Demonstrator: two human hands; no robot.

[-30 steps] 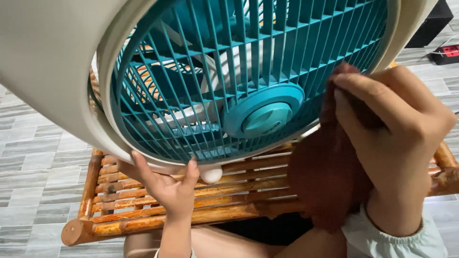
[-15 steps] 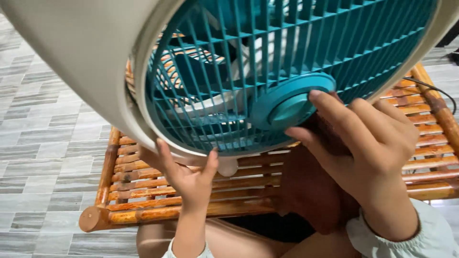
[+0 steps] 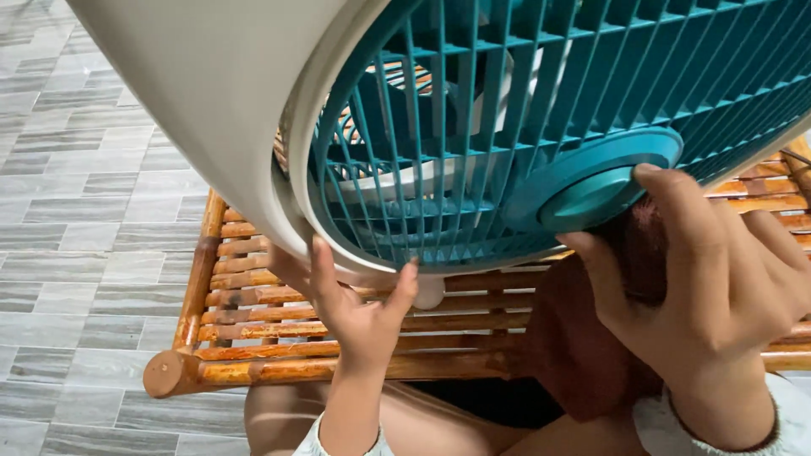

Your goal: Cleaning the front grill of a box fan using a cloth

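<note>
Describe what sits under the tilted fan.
Under the fan lies a bamboo slat bench on grey floor tiles. The left hand props the fan's lower rim. The bench's right part is covered by the right hand and its brown cloth.

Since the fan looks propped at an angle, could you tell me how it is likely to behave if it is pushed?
The fan probably tips easily: it stands tilted, steadied underneath by the left hand. Its plastic housing and thin teal grille suggest it is light for its bulk. The grille bars may flex where the right hand presses the reddish-brown cloth.
</note>
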